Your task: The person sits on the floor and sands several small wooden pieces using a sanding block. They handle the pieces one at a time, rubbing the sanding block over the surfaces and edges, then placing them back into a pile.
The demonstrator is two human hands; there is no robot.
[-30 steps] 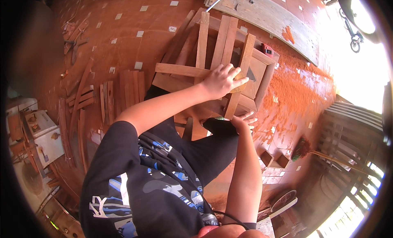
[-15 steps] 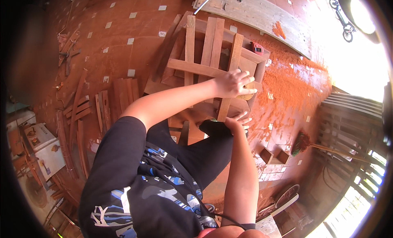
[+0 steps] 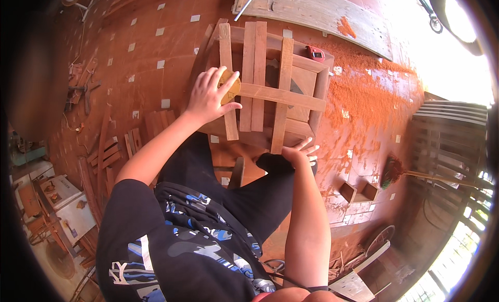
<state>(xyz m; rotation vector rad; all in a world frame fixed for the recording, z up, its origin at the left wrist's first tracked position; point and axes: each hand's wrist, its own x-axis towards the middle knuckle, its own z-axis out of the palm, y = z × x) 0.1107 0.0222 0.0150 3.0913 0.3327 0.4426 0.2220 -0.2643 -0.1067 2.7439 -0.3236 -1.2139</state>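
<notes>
My left hand (image 3: 208, 97) lies with fingers spread over a round yellow disc, apparently a sanding disc (image 3: 231, 89), pressing it down at the left end of a crosswise wooden slat (image 3: 283, 97). That slat rests across several lengthwise wooden strips (image 3: 253, 68), which sit on a wooden panelled piece (image 3: 306, 78). My right hand (image 3: 301, 151), its fingers stretched out, is by my knee at the near end of one lengthwise strip (image 3: 282, 115); whether it touches the strip I cannot tell.
A red tape measure (image 3: 315, 53) sits on the far right corner of the panelled piece. A grey plank (image 3: 322, 16) lies beyond it. Sawdust (image 3: 358, 94) covers the floor to the right, near a small wooden bracket (image 3: 358, 192) and a broom (image 3: 393, 172). Wood offcuts (image 3: 106, 154) lie left.
My left hand has slid the yellow disc from the right end of the crosswise slat to its left end. My right hand stays in nearly the same place.
</notes>
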